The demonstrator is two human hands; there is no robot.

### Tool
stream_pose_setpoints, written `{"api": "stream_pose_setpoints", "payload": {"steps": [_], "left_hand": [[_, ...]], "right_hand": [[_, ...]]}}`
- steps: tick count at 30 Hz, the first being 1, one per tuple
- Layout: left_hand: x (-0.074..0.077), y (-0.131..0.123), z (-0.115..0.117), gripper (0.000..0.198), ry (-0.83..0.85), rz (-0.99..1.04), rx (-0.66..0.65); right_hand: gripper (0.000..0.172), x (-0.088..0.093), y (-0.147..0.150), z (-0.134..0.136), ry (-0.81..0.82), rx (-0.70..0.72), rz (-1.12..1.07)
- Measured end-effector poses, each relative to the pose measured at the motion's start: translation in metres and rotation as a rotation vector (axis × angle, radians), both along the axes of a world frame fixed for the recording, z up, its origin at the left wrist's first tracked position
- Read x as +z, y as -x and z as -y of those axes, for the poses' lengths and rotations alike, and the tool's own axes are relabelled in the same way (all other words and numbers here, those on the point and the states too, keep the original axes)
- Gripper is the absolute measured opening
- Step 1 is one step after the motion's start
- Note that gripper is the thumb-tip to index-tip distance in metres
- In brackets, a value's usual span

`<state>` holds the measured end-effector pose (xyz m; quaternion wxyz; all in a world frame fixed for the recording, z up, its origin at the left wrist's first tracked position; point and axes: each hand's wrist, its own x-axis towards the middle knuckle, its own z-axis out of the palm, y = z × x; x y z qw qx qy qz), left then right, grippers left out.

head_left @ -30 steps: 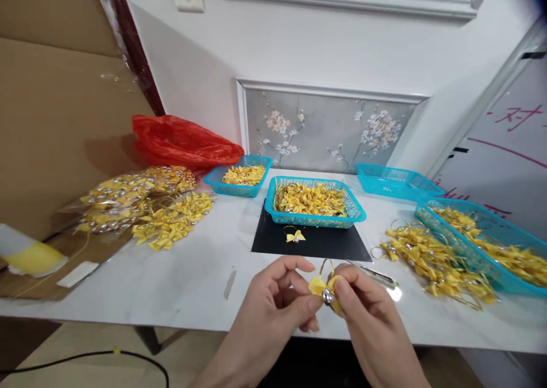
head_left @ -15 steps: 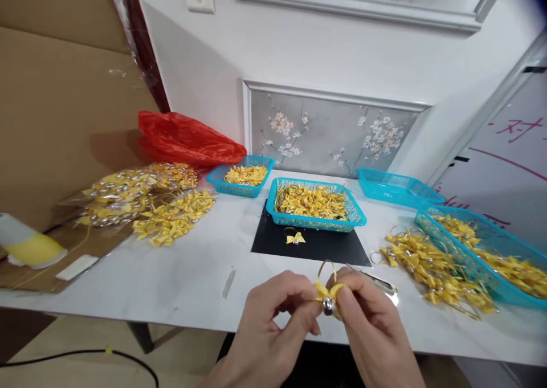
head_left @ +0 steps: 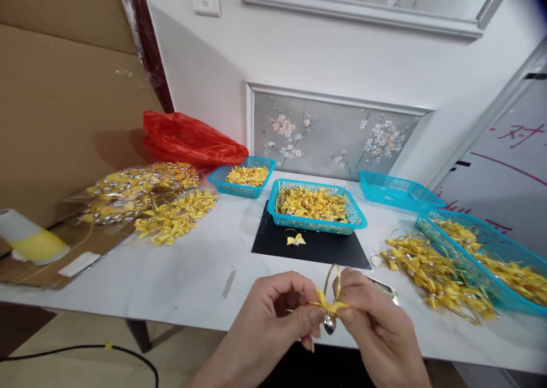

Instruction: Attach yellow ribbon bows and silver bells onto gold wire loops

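Between my hands, above the table's front edge, is a yellow ribbon bow (head_left: 328, 304) with a silver bell (head_left: 329, 324) below it and a gold loop of cord (head_left: 333, 281) standing up from it. My left hand (head_left: 282, 314) pinches the bow's left side between thumb and fingers. The right side of the bow is pinched by my right hand (head_left: 374, 314). Beyond my hands a single finished-looking bow (head_left: 296, 240) with a bell lies on a black mat (head_left: 311, 250). Partly hidden behind my right hand is a small metal tool (head_left: 387, 288).
A blue basket (head_left: 359, 223) of yellow bows stands on the mat's far part. More bows lie in piles left (head_left: 175, 217) and right (head_left: 436, 271), beside other blue baskets (head_left: 448, 262). A red plastic bag (head_left: 192, 140) sits at the back left, near a yellow-white roll (head_left: 34, 240).
The bow has tilted between my fingers, so its loop stands taller and the bell hangs lower. Both hands keep their pinch. The view has shifted slightly.
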<state>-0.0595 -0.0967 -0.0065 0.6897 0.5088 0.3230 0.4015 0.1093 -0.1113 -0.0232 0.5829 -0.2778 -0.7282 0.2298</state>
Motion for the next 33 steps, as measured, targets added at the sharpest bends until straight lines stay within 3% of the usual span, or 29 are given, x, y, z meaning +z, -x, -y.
{"api": "stream_pose_setpoints", "payload": {"steps": [4,10,12,17,23,28,31,33], "left_hand": [[-0.001,-0.002,0.000,0.024,0.056,0.114,-0.028],[-0.006,-0.009,0.001,0.024,0.238,0.264,-0.043],[-0.008,-0.008,0.000,0.026,0.187,0.219,0.002],[-0.006,0.007,-0.003,0.022,-0.131,-0.041,0.188],[0.003,0.006,-0.004,0.021,-0.136,-0.057,0.016],[0.004,0.002,-0.003,0.016,-0.167,-0.182,0.043],[0.005,0.005,0.000,0.013,-0.257,-0.200,0.055],[0.006,0.008,0.003,0.018,-0.459,-0.218,0.093]], "right_hand": [[0.018,-0.002,0.003,0.000,0.097,0.016,-0.082],[0.024,-0.013,0.014,0.001,0.530,0.161,-0.424],[0.024,-0.014,0.014,0.003,0.518,0.090,-0.416],[0.023,-0.008,0.006,0.006,0.429,-0.027,-0.254],[0.021,-0.001,0.010,0.008,0.437,-0.081,-0.228],[0.023,0.000,0.006,0.006,0.458,-0.061,-0.173],[0.017,0.003,0.001,0.006,0.311,-0.117,-0.060],[0.013,0.005,-0.001,0.008,0.166,-0.171,-0.014]]}}
